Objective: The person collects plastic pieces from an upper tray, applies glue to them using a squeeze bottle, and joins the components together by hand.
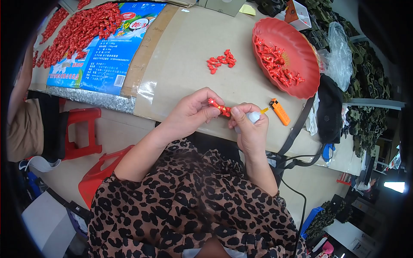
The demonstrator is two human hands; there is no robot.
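Note:
Over the near edge of the table, my left hand point(189, 112) pinches a small shiny red plastic figure point(219, 107) with a gold band round its middle. The thumb and forefinger of my right hand point(251, 131) close on the figure's other end. Tucked in that same hand is a small white squeeze bottle point(253, 117) with a yellow nozzle tip point(264, 110) pointing right; the hand hides much of it. Beyond my hands lies a loose cluster of small red pieces point(222, 61). To the right, a red scalloped basin point(311, 77) holds several red figures point(277, 64).
An orange lighter point(280, 112) lies right of my hands, near a black pouch with a strap point(330, 114). At far left a big heap of red pieces point(86, 32) covers part of a blue printed sheet point(105, 71). Red stools point(84, 131) and another person's arm point(22, 86) are at left.

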